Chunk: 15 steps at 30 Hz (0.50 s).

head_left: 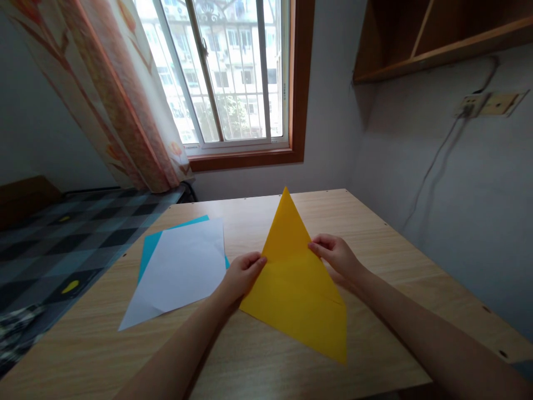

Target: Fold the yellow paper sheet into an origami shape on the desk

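A yellow sheet of paper (297,283), folded into a pointed triangular shape, lies on the wooden table (375,344) with its tip pointing away from me. My left hand (241,275) pinches its left edge about halfway up. My right hand (337,256) pinches the right edge at the same height. Both hands have their fingers curled onto the paper.
A white sheet (183,269) lies to the left on the table, over a blue sheet (150,244). A bed with a checked cover (62,244) stands at the left. Behind the table are a window (225,72), a curtain (112,94) and a wall shelf (433,33).
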Available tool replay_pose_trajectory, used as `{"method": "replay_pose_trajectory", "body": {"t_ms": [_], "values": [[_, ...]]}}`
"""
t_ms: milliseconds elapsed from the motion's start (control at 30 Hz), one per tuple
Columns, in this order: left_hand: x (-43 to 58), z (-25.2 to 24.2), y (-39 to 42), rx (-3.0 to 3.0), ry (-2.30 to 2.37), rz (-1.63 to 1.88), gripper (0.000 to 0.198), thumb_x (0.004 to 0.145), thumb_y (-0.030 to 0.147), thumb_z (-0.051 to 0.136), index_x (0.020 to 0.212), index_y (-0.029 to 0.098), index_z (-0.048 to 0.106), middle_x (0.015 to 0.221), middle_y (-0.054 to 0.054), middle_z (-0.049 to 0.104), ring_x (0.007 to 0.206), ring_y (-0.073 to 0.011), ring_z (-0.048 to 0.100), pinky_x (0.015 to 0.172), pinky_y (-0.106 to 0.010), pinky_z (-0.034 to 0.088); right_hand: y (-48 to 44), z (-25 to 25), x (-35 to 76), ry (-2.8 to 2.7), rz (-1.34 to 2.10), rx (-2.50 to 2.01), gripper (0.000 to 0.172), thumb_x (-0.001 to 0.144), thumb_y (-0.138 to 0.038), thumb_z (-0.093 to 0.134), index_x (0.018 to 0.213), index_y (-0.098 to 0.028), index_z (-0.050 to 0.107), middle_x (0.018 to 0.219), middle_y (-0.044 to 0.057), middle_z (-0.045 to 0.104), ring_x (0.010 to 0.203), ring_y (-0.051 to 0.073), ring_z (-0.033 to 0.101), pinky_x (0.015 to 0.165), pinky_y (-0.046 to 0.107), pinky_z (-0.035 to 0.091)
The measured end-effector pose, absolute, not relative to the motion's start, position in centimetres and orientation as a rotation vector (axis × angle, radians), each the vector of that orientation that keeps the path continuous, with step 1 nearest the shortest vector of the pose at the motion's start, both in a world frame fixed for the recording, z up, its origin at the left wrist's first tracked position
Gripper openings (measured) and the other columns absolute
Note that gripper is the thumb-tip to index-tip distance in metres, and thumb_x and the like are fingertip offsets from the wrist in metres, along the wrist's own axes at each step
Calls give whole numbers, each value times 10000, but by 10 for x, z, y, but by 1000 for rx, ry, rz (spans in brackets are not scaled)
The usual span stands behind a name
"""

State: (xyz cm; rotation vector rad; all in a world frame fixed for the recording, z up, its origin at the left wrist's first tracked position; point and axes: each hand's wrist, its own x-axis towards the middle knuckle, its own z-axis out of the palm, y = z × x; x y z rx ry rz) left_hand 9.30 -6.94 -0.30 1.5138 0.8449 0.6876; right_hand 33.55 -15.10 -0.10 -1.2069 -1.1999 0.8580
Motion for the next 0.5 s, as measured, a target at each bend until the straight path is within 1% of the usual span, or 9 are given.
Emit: {"method": "replay_pose_trajectory", "body": {"t_ms": [133,233,367,500], "values": [[93,-4,-72,1585,854,639,327,742,492,664,754,167,700,679,-38,686,583,-186,613,489,-239,432,-152,0,333,-1186,872,-1156,298,772,-484,670,823,-191,689,781,31,663,709,174,571,646,282,435],[93,-4,-75,1595,845,612,318,733,483,671,735,167,707,663,-41,684,571,-186,605,471,-237,417,-151,-1,333,-1163,802,-1199,293,767,-484,676,765,-192,692,737,28,655,697,177,566,639,285,433],[94,-3,-77,1593,844,588,324,736,488,662,730,166,701,647,-37,674,551,-180,595,457,-233,404,-151,0,335,-1177,773,-1251,330,751,-522,676,719,-195,684,706,33,652,682,186,568,618,291,432],[94,-2,-77,1634,844,561,323,739,488,655,710,168,684,636,-30,663,545,-174,589,452,-227,398,-151,0,336,-1169,793,-1224,352,747,-540,672,812,-195,702,782,47,680,727,200,592,648,302,456]]}}
